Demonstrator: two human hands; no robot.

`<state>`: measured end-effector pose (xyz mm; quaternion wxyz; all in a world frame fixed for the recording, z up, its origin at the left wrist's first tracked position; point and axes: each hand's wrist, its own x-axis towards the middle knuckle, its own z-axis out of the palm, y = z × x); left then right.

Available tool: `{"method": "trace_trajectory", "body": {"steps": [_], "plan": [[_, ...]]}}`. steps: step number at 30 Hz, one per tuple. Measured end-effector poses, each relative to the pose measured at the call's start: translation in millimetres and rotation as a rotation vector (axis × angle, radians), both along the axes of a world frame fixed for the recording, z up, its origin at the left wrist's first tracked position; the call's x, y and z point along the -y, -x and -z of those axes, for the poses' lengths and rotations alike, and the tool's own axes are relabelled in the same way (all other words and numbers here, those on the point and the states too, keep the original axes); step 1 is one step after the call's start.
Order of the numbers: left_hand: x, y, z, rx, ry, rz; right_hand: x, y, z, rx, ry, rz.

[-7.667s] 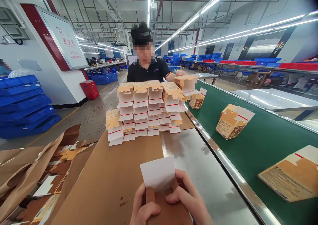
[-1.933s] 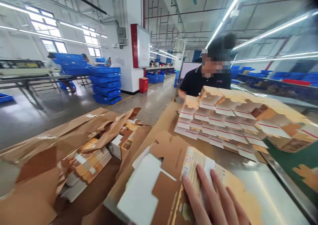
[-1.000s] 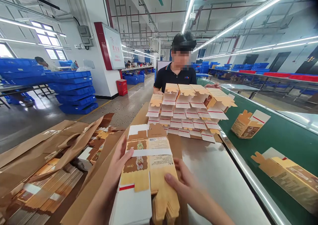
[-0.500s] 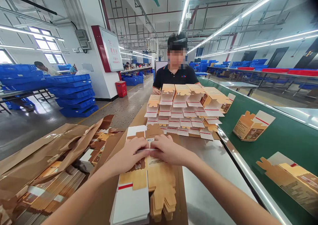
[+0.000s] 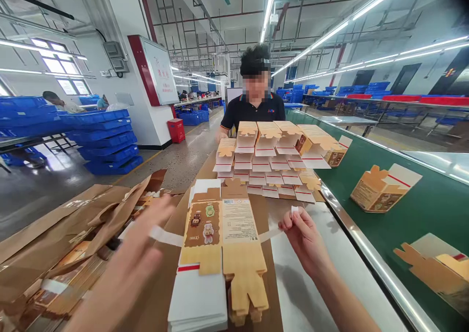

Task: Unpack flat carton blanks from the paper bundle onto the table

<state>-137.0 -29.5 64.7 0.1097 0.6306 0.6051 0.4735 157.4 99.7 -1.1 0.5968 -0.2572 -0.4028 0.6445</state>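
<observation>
A stack of flat printed carton blanks (image 5: 223, 234) lies on a brown cardboard sheet (image 5: 164, 283) in front of me. The white paper band (image 5: 269, 234) that ran across the stack is split in two. My right hand (image 5: 304, 236) pinches the band's right end, just right of the stack. My left hand (image 5: 135, 263), blurred, is at the left of the stack, where the band's other piece (image 5: 166, 236) runs to its fingers.
A pile of opened cartons (image 5: 271, 161) stands further along the steel table (image 5: 330, 273), with a co-worker (image 5: 252, 107) behind it. At right, a green conveyor belt (image 5: 366, 234) carries opened cartons (image 5: 381, 190). Torn brown wrapping with more blanks (image 5: 73, 244) lies left; blue crates (image 5: 106, 136) beyond.
My hands met on the band at the stack's middle half a second ago. They have since drawn apart sideways, and the band has parted into two pieces.
</observation>
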Motion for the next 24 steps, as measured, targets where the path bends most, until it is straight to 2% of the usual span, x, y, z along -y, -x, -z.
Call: {"method": "trace_trajectory", "body": {"steps": [2,4,5,8,11,13,16,19,22,24], "plan": [[6,-21,9.2,-0.414,0.214,0.205,1,-4,-7.5,-0.039,0.002,0.013],[3,-39,15.9,-0.624,0.406,0.293,0,-9,-19.4,-0.078,-0.015,0.047],[1,-46,17.8,-0.658,0.452,0.288,-1,-11,-26.5,-0.095,-0.026,0.070],[-5,-52,18.0,-0.671,0.417,0.237,-5,-22,-50.5,-0.132,-0.061,0.135],[-7,-51,17.1,-0.559,0.416,0.175,-7,-28,-74.1,-0.154,-0.115,0.187],[-9,-55,19.8,-0.462,0.435,0.145,-7,-26,-82.9,-0.144,-0.153,0.189],[-14,-77,27.0,-0.387,0.418,0.133,-5,-20,-74.8,-0.072,-0.156,0.133],[-19,-113,30.2,-0.375,0.396,0.182,3,-24,-45.1,0.001,-0.090,0.120],[-25,-149,29.7,-0.387,0.398,0.291,11,-47,-18.4,0.006,-0.024,0.177],[-32,-169,33.1,-0.383,0.395,0.362,15,-67,-13.6,0.005,0.000,0.222]]}}
